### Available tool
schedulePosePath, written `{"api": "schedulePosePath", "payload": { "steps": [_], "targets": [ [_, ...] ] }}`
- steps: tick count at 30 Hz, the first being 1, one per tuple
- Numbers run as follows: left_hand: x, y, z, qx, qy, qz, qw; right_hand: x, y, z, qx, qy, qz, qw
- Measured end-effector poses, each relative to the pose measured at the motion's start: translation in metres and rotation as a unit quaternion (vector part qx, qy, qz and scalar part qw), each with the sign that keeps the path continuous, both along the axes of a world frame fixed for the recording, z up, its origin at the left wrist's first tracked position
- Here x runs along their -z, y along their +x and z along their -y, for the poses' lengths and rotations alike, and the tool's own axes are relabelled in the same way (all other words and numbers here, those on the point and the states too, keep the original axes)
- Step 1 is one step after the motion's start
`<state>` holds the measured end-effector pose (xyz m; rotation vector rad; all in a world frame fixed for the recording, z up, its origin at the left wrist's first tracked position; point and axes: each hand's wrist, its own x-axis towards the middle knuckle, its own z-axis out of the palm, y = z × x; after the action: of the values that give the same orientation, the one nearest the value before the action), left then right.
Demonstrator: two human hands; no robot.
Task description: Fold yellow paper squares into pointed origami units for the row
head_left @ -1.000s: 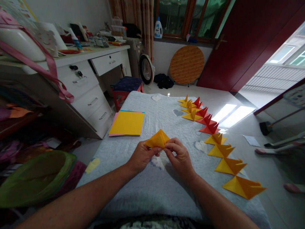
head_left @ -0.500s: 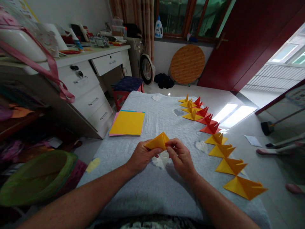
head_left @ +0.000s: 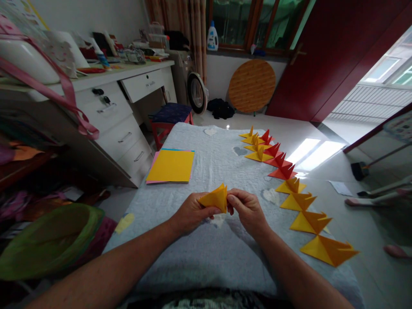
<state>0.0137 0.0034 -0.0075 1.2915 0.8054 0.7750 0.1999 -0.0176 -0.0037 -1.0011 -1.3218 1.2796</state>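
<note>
You hold a folded yellow paper [head_left: 215, 198] just above the grey cloth [head_left: 206, 253], between both hands. Your left hand [head_left: 190, 213] pinches its lower left edge; your right hand [head_left: 247, 210] pinches its right corner with fingertips closed on it. To your right a row of folded yellow and red pieces [head_left: 291, 185] runs along the cloth's edge. A stack of flat sheets [head_left: 170, 166] lies ahead on the left.
</note>
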Motion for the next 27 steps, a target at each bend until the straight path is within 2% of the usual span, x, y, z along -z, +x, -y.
{"api": "schedulePosePath", "payload": {
  "steps": [6,12,15,20,23,27],
  "targets": [
    [0.0023,-0.0016,0.0001,0.02,0.028,-0.019,0.999,0.0019,-0.0006,-0.0017,0.017,-0.02,-0.023,0.999],
    [0.0026,-0.0053,0.0,0.046,0.088,-0.053,0.994,-0.0006,-0.0008,-0.0021,0.012,-0.034,-0.03,0.999],
    [0.0025,-0.0061,-0.0002,0.055,0.109,-0.066,0.99,-0.0001,-0.0005,-0.002,0.008,-0.03,-0.027,0.999],
    [0.0012,-0.0044,0.0017,0.037,0.153,-0.086,0.984,0.0008,-0.0018,0.0002,0.029,0.002,-0.002,1.0],
    [-0.0003,-0.0027,0.0034,0.024,0.148,-0.085,0.985,-0.0007,-0.0022,0.0021,0.037,0.03,0.029,0.998],
    [-0.0008,-0.0019,0.0045,0.018,0.102,-0.074,0.992,-0.0052,-0.0004,0.0036,0.025,0.075,0.049,0.996]
  ]
}}
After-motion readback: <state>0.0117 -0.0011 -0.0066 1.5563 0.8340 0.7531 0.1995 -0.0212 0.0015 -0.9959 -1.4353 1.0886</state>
